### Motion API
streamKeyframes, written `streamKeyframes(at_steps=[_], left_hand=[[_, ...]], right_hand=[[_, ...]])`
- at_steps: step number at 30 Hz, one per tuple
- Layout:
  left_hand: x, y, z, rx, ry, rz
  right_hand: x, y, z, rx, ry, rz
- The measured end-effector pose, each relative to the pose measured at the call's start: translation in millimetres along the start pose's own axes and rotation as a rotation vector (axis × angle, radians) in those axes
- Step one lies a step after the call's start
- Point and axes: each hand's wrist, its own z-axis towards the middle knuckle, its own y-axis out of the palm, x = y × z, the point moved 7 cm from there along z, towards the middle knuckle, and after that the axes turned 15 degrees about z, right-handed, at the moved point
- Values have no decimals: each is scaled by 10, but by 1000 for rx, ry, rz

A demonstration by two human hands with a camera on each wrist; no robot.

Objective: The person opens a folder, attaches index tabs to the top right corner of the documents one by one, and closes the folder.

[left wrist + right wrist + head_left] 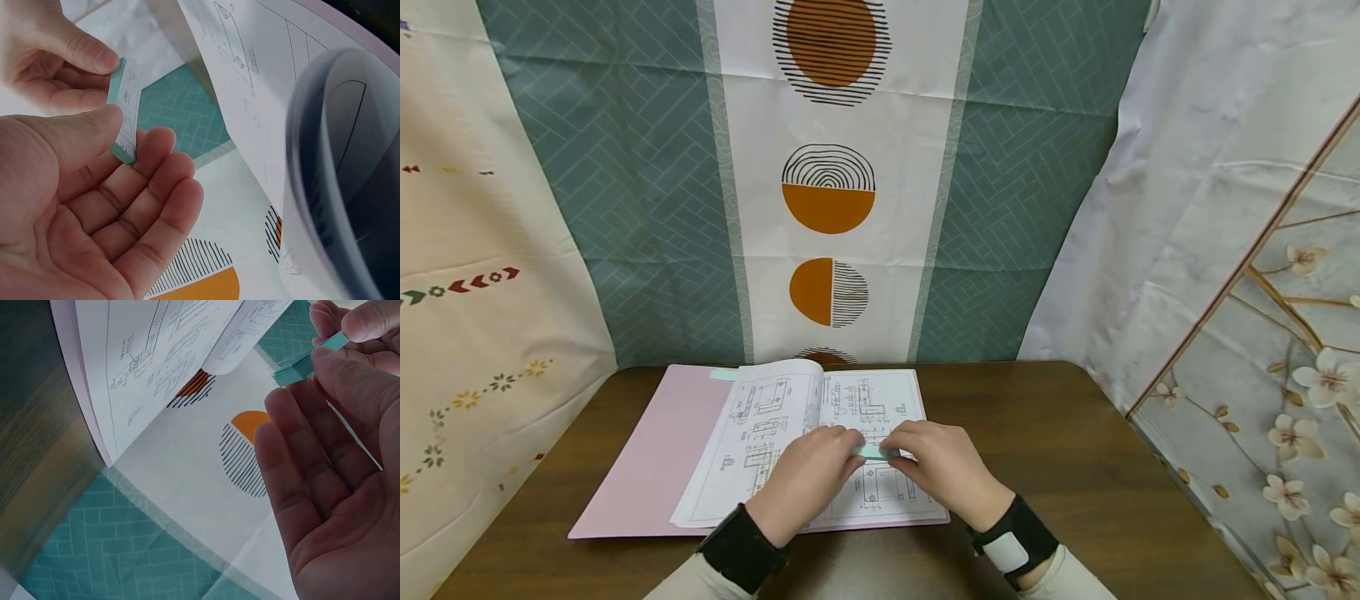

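Observation:
Between my two hands is a small pad of mint-green sticky notes [870, 452], held over the right page of an open booklet [880, 396]. My left hand [808, 473] pinches one end between thumb and index finger, its other fingers loosely bent. The opposite end is pinched by my right hand [946, 465]. A white printed face of the sticky-note pad [129, 103] shows in the left wrist view. Its stacked layers [294, 372] fan slightly at one end in the right wrist view. Technical line drawings cover the booklet's pages.
Beneath the booklet's left side, a pink folder cover [647, 454] lies spread on the brown wooden table [1037, 433]. A mint-green strip [724, 374] sits at the cover's top edge. Patterned cloth [1045, 167] hangs behind the table and along both sides.

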Motion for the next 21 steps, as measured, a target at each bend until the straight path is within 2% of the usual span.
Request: streamKeyframes(at_steps=[21], left_hand=[[7,15,9,-26,-22,8]], right_hand=[[-11,-38,-4,22,0,-49]])
